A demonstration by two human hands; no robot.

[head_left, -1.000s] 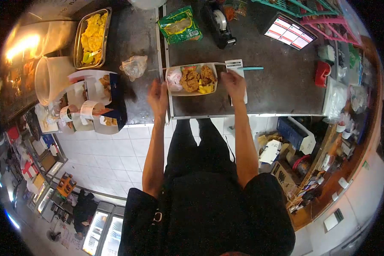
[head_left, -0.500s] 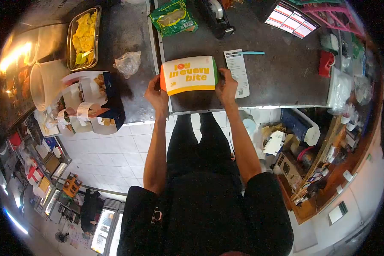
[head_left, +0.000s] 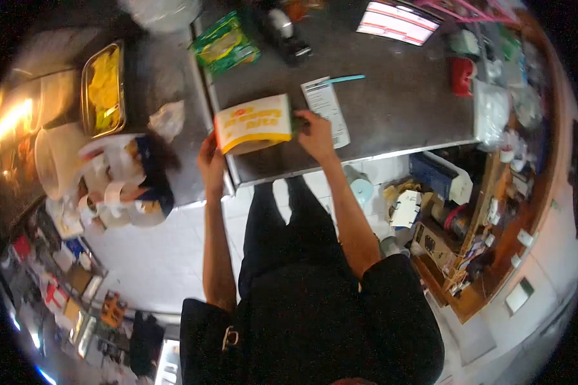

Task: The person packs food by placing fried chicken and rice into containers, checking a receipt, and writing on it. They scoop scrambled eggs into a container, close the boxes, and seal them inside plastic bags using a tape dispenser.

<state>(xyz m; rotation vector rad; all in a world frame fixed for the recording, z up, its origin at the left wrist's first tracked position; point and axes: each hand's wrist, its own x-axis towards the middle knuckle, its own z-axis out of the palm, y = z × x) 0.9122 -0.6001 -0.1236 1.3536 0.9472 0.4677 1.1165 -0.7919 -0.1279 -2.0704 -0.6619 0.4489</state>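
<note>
A white food carton (head_left: 253,119) with yellow lettering, a yellow front edge and a green right end sits on the dark counter, near its front edge. Its print is blurred by motion. Around the carton's left end, my left hand (head_left: 212,162) is closed, some fingers hidden. My right hand (head_left: 316,136) is at the green end, thumb and fingers bent against it. Just right of that hand lies a printed receipt (head_left: 328,110), with a light blue strip (head_left: 347,79) across its top.
Behind the carton are a green packet (head_left: 226,43) and a dark tape dispenser (head_left: 289,40). A lit screen (head_left: 398,23) stands at the back right. On the left are a tray of yellow food (head_left: 105,90), a crumpled plastic bag (head_left: 167,120) and several filled paper containers (head_left: 119,170).
The whole view has shifted and turned, so the counter and carton appear farther left. Both hands stay at the carton's ends, and it keeps about the same place beside the receipt.
</note>
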